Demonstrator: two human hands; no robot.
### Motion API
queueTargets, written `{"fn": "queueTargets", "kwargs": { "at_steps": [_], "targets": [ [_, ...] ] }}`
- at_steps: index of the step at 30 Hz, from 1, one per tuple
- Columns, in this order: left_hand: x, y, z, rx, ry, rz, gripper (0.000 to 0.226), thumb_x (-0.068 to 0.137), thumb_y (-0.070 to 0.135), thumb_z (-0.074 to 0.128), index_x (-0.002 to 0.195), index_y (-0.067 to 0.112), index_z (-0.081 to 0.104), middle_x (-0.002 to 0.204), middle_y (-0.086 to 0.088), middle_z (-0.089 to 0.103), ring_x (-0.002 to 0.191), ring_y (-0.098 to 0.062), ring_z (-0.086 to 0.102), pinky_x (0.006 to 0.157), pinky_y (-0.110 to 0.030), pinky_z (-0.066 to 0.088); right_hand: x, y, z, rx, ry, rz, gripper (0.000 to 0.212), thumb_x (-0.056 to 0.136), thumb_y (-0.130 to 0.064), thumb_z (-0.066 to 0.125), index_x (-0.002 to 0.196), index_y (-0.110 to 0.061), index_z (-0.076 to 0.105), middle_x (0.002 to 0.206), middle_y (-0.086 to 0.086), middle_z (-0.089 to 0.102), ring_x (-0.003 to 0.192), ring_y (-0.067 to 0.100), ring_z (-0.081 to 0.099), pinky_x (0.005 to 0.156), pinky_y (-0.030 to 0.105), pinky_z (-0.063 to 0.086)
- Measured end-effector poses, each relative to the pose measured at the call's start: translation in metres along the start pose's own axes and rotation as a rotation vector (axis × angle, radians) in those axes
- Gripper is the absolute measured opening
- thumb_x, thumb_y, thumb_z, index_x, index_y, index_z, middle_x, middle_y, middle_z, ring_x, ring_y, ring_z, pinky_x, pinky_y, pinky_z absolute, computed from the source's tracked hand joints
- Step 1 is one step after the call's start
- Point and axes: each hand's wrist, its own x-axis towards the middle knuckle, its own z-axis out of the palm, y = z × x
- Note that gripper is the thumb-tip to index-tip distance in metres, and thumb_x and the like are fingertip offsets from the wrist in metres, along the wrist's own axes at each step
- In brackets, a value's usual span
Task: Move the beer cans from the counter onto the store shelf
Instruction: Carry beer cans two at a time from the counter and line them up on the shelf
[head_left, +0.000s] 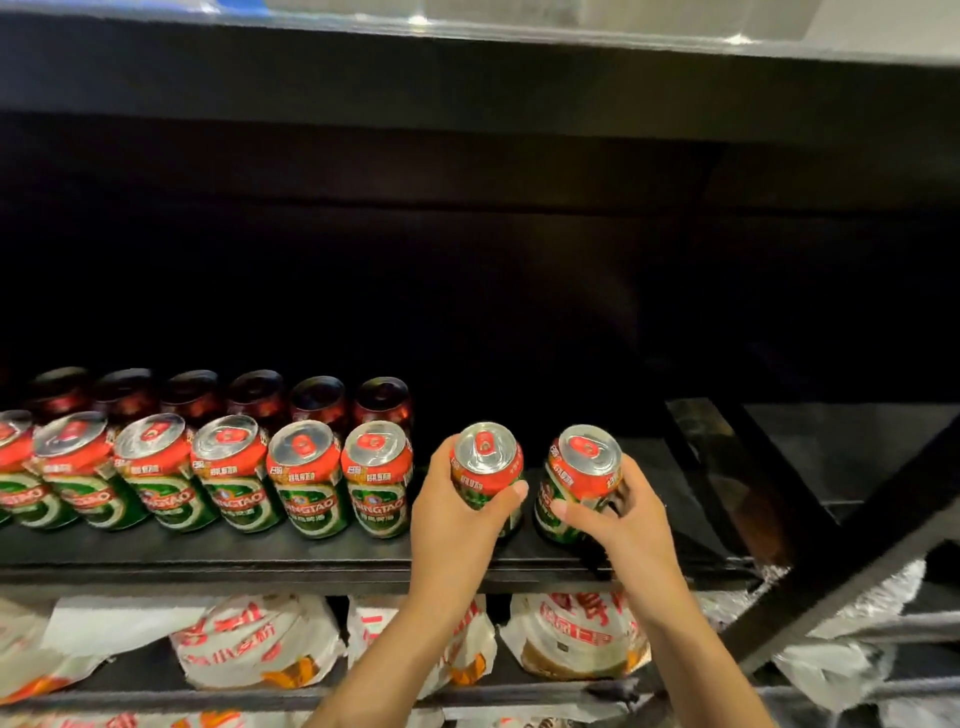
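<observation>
Dark store shelf fills your view as your left hand grips 1 beer can and your right hand grips a second can, both upright at the shelf's front edge. Left of your hands stand rows of cans; below them lie wrapped packages.

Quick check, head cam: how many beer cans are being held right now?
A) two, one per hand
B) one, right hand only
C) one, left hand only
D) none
A: the left hand grips one red-and-green aluminium beer can, and the right hand grips another, both at the black shelf.
</observation>
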Motion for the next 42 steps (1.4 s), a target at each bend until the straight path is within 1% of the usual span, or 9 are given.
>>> {"fn": "queueTargets", "kwargs": {
  "at_steps": [6,9,14,18,21,25,30,36,42],
  "targets": [
    [0.020,-0.005,0.025,0.053,0.156,-0.004,0.049,0.073,0.028,0.078,0.108,0.041,0.048,0.101,0.018,0.061,0.095,0.005,0.059,0.079,-0.011,0.046,0.038,0.008,0.000,0.016,-0.025,0.022,0.052,0.070,-0.005,0.080,0.111,-0.027,0.057,0.104,-0.008,0.068,0.094,-0.002,0.064,0.073,0.008,0.048],
    [0.033,-0.010,0.034,0.052,0.230,-0.050,0.053,0.073,0.033,0.078,0.114,0.024,0.046,0.103,0.008,0.060,0.094,-0.005,0.059,0.079,-0.019,0.049,0.055,0.014,0.002,0.025,-0.023,0.057,0.050,0.068,-0.005,0.080,0.108,-0.026,0.057,0.101,-0.008,0.068,0.091,0.000,0.065,0.070,0.011,0.049],
    [0.050,-0.017,0.038,0.098,0.317,-0.060,0.056,0.072,0.033,0.079,0.110,0.019,0.040,0.102,0.000,0.057,0.094,-0.016,0.057,0.075,-0.024,0.044,0.075,0.024,0.005,0.027,-0.036,0.052,0.067,0.068,-0.006,0.081,0.128,-0.016,0.051,0.114,0.002,0.066,0.106,0.016,0.063,0.092,0.031,0.050],
    [0.061,-0.025,0.035,0.105,0.348,-0.060,0.062,0.069,0.033,0.080,0.117,0.015,0.044,0.105,0.000,0.060,0.096,-0.016,0.059,0.082,-0.029,0.049,0.087,0.026,0.013,0.014,-0.055,0.043,0.066,0.068,-0.006,0.081,0.122,-0.027,0.049,0.110,-0.005,0.064,0.102,0.008,0.061,0.081,0.020,0.048],
    [0.064,-0.029,0.033,0.103,0.356,-0.068,0.057,0.071,0.034,0.079,0.112,0.015,0.044,0.104,-0.001,0.060,0.096,-0.018,0.060,0.082,-0.030,0.049,0.090,0.029,0.017,0.016,-0.079,0.035,0.065,0.070,-0.004,0.080,0.120,-0.030,0.048,0.109,-0.010,0.062,0.099,0.001,0.058,0.078,0.016,0.047],
    [0.067,-0.035,0.030,0.171,0.324,0.010,0.049,0.072,0.036,0.076,0.107,0.024,0.043,0.100,0.002,0.060,0.095,-0.016,0.060,0.080,-0.028,0.049,0.093,0.037,0.021,0.010,-0.086,0.036,0.071,0.070,-0.006,0.080,0.131,-0.020,0.047,0.118,-0.002,0.062,0.108,0.010,0.059,0.089,0.022,0.048],
    [0.071,-0.045,0.026,0.179,0.265,0.055,0.065,0.073,0.046,0.071,0.126,0.019,0.044,0.101,0.004,0.061,0.097,-0.011,0.059,0.084,-0.027,0.049,0.092,0.041,0.027,0.018,-0.087,0.013,0.071,0.074,-0.007,0.076,0.135,-0.020,0.043,0.120,-0.005,0.060,0.108,0.004,0.057,0.080,0.011,0.049],
    [0.062,-0.070,0.026,0.220,0.212,-0.005,0.045,0.077,0.042,0.071,0.101,0.017,0.042,0.096,0.000,0.053,0.092,-0.016,0.056,0.080,-0.036,0.051,0.084,0.050,0.032,-0.067,-0.046,-0.012,0.069,0.072,-0.018,0.080,0.126,-0.036,0.042,0.116,-0.015,0.061,0.104,-0.005,0.060,0.083,0.013,0.050],
    [0.063,-0.079,0.024,0.233,0.182,0.011,0.035,0.081,0.028,0.070,0.103,0.017,0.044,0.097,0.000,0.054,0.091,-0.013,0.056,0.079,-0.031,0.050,0.086,0.055,0.036,-0.101,0.025,-0.053,0.079,0.066,-0.015,0.085,0.130,-0.026,0.040,0.122,-0.007,0.057,0.108,0.003,0.059,0.077,0.007,0.049]
  ]
}}
